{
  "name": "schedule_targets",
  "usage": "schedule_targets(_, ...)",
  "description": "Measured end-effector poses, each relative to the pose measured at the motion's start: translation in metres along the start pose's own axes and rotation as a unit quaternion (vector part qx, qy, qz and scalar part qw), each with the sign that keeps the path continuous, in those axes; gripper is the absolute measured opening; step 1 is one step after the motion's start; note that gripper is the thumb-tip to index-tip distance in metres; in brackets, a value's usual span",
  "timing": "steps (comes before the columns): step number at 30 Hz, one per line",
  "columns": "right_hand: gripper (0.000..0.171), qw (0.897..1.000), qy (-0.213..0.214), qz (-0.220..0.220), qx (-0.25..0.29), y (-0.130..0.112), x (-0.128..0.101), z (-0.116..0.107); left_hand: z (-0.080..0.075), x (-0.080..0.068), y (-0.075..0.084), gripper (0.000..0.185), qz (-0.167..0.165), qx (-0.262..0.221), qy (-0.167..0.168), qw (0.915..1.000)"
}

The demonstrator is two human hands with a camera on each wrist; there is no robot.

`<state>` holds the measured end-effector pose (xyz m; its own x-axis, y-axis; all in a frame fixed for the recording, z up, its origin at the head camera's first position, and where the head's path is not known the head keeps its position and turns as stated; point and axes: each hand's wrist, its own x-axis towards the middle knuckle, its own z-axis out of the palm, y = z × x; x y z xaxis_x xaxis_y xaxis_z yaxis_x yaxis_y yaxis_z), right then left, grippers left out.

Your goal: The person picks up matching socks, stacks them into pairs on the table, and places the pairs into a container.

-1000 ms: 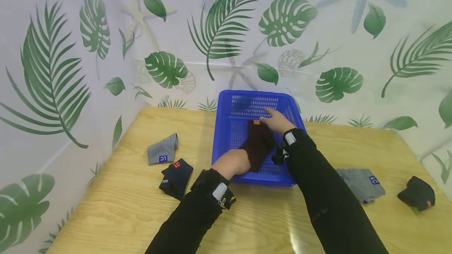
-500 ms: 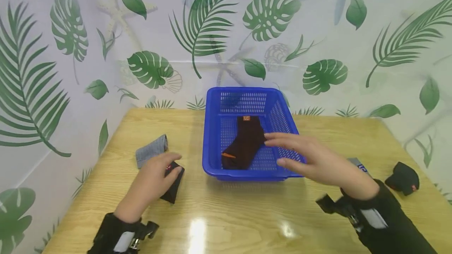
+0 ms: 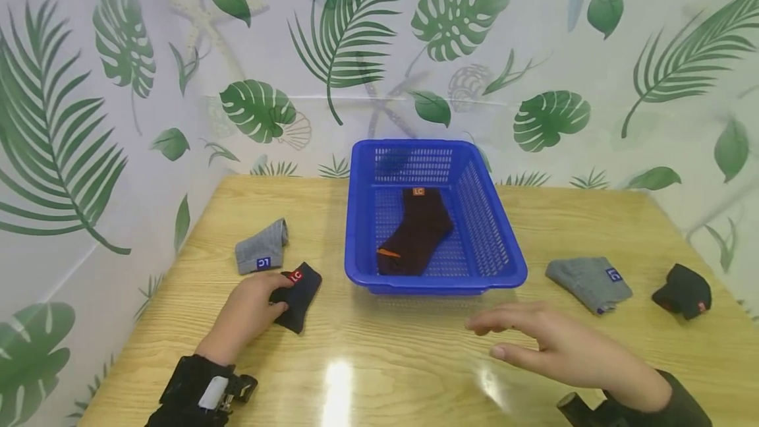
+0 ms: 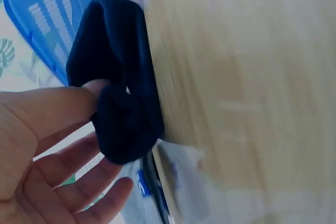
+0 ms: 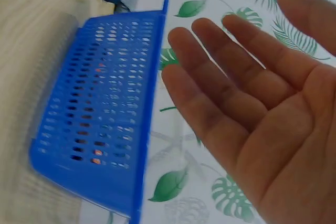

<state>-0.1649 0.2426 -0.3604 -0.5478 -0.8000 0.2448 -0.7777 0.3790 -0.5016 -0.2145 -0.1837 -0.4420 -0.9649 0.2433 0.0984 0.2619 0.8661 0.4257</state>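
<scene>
My left hand (image 3: 252,305) pinches a dark navy sock (image 3: 304,302) with a red label on the table's left side. In the left wrist view the thumb presses into the folded navy sock (image 4: 123,77), with the index finger behind it and the other fingers loose. My right hand (image 3: 551,344) hovers over the table in front of the basket, fingers extended and holding nothing; its palm (image 5: 294,140) faces the right wrist camera. A dark brown sock (image 3: 421,232) with an orange label and orange toe stripe lies flat inside the blue basket (image 3: 435,282).
A grey sock (image 3: 261,247) with a blue label lies just behind the navy one. Right of the basket are another grey sock (image 3: 587,282) and a black sock (image 3: 684,290). A leaf-patterned sheet (image 3: 379,64) hangs along the wooden table's (image 3: 403,361) back and left.
Both hands have left the brown sock in the basket. My left hand has come to the navy sock at left and taken hold of it; my right has drawn back toward the front right.
</scene>
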Motion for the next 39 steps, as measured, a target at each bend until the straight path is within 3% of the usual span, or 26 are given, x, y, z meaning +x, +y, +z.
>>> schedule_targets(3,0.032,1.000,-0.006,0.018,-0.006,0.000,0.001,0.011,0.008,0.001,0.015,0.028,0.016,-0.010,-0.016,0.9997)
schedule_targets(7,0.027,0.996,-0.060,0.064,-0.028,-0.002,0.010,0.033,0.024,-0.001,0.046,0.028,0.062,-0.017,-0.034,0.9973)
schedule_targets(10,0.029,0.989,-0.100,0.100,-0.034,-0.003,0.021,0.051,0.038,-0.002,0.075,0.027,0.113,-0.011,-0.055,0.9920)
schedule_targets(14,0.034,0.985,-0.097,0.134,-0.039,0.003,0.035,0.069,0.056,0.004,0.115,0.028,0.167,0.000,-0.092,0.9816)
schedule_targets(17,0.041,0.983,-0.082,0.161,-0.040,0.010,0.036,0.079,0.068,0.012,0.138,0.030,0.180,-0.006,-0.117,0.9766)
schedule_targets(20,0.046,0.980,-0.068,0.177,-0.052,0.017,0.033,0.084,0.076,0.016,0.153,0.036,0.162,-0.019,-0.127,0.9784)
schedule_targets(23,0.051,0.979,-0.060,0.183,-0.065,0.021,0.031,0.086,0.081,0.018,0.161,0.045,0.132,-0.024,-0.122,0.9834)
schedule_targets(27,0.055,0.979,-0.072,0.180,-0.066,0.022,0.034,0.088,0.083,0.017,0.162,0.055,0.116,-0.011,-0.107,0.9874)
schedule_targets(32,0.021,0.982,-0.060,0.148,-0.102,0.023,0.038,0.087,0.088,0.017,0.165,0.071,0.107,0.006,-0.099,0.9893)
schedule_targets(36,0.018,0.985,-0.043,0.118,-0.122,0.022,0.036,0.081,0.085,0.015,0.158,0.075,0.098,-0.024,-0.101,0.9898)
schedule_targets(39,0.022,0.989,-0.017,0.100,-0.111,0.021,0.027,0.070,0.074,0.009,0.143,0.072,0.086,-0.071,-0.106,0.9880)
